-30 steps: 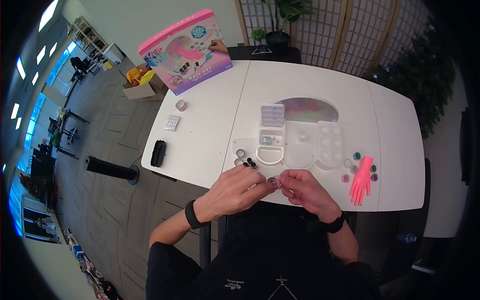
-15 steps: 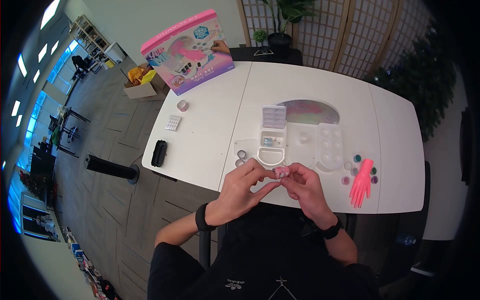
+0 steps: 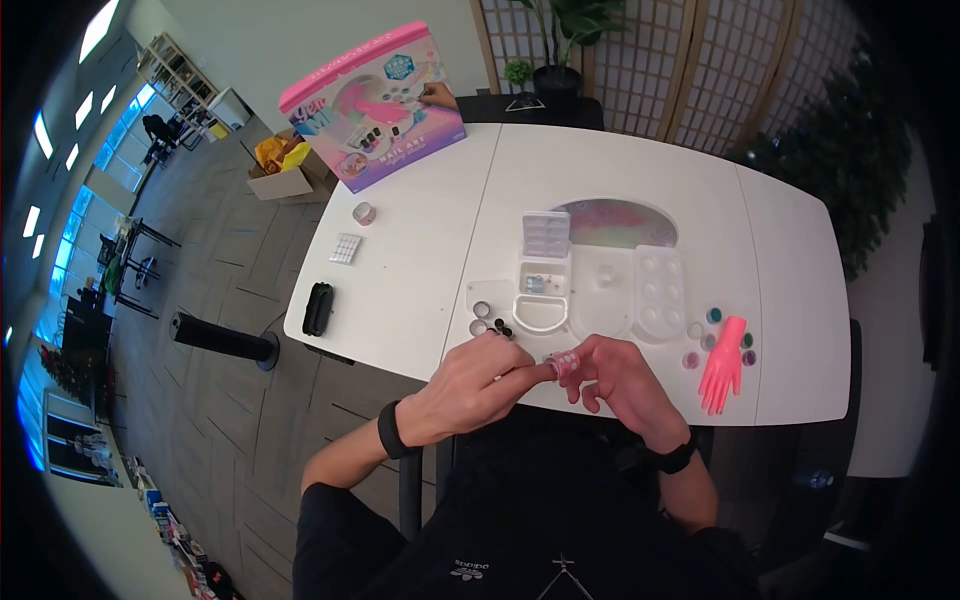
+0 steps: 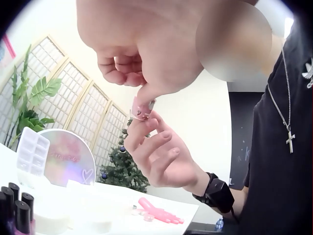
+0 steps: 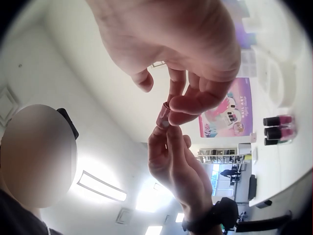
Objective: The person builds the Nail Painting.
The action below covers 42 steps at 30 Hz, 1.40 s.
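Observation:
A small pink patterned roll [image 3: 564,363] is between the two hands above the table's front edge. From the left, my left hand [image 3: 468,386] grips it at the fingertips, with the other fingers curled, as the left wrist view shows on the roll [image 4: 142,108]. On the other side, my right hand [image 3: 628,392] has bent fingers round the roll [image 5: 164,115], its thumb standing away in the right wrist view. Behind the hands are a white tray [image 3: 541,312], two small rings [image 3: 480,318] and several dark-capped bottles [image 5: 279,128]. A pink model hand [image 3: 724,368] lies right, beside small coloured pots [image 3: 691,360].
A pink and purple box [image 3: 375,110] stands at the back left. On the table's left are another small roll [image 3: 364,213], a white sheet of small pieces [image 3: 345,248] and a black case [image 3: 318,308]. An oval mirror-like panel [image 3: 620,222] is behind the tray.
Since half a second ago my left hand has lowered and its thumb no longer stretches under the roll. My right hand's fingers have spread, and the roll sits slightly lower.

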Available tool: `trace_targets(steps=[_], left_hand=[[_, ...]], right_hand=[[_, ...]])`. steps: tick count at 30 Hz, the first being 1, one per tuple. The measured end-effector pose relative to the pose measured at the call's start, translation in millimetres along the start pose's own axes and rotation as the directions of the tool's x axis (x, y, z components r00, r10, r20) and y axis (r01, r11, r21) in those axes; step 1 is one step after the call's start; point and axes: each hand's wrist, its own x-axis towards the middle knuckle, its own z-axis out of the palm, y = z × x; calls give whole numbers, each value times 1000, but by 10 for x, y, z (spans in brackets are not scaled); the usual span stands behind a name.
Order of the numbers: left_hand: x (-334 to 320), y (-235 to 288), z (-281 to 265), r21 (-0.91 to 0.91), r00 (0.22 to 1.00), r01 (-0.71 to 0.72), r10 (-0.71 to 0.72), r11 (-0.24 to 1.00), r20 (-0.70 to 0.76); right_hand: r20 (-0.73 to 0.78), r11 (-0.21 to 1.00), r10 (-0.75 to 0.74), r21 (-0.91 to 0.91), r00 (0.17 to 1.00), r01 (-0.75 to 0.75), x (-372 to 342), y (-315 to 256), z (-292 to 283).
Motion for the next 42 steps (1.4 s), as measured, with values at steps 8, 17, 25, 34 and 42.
trace_targets(steps=[8,17,25,34,42], left_hand=[[-16,-3,-32,-10,1000,-18,18,1000,20],[-4,121,73,-140,975,208,-217,968,-52],[-87,106,131,-177,967,222,-240,959,-88],[-58,46,-12,-32,1000,-25,25,999,12],[-17,41,-66,96,989,-140,134,986,65]], right_hand=[[-51,995,-26,-94,998,22,-5,20,106],[-129,974,-221,-85,967,211,32,150,211],[-44,952,-307,-38,951,305,48,222,163],[-110,993,-102,55,989,108,20,143,128],[-158,998,-51,-56,986,43,-31,107,147]])
